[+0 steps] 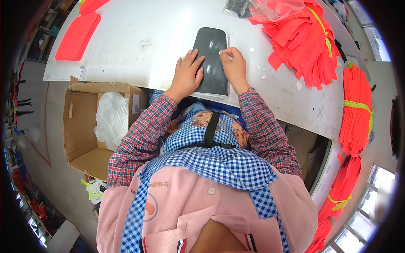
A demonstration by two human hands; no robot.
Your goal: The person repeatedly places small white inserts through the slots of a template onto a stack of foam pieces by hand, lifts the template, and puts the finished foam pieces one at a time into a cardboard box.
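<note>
A dark, rounded-end panel [214, 41] lies on the white table near its front edge, with a pale layer showing along its right side. My left hand [184, 76] rests flat on the panel's left side, fingers spread and holding nothing. At the panel's right edge, my right hand [234, 68] pinches a small white piece [220, 52] between thumb and forefinger. Whether that piece touches the panel, I cannot tell. Several similar white scraps [263, 77] are scattered on the table to the right of this hand.
Red strips [301, 44] tied with yellow bands are heaped at the right, with more red bundles [356, 109] along the table's right side. A red stack [78, 37] lies at the left. Below the table's front edge stands an open cardboard box [80, 122] holding a clear plastic bag [112, 118].
</note>
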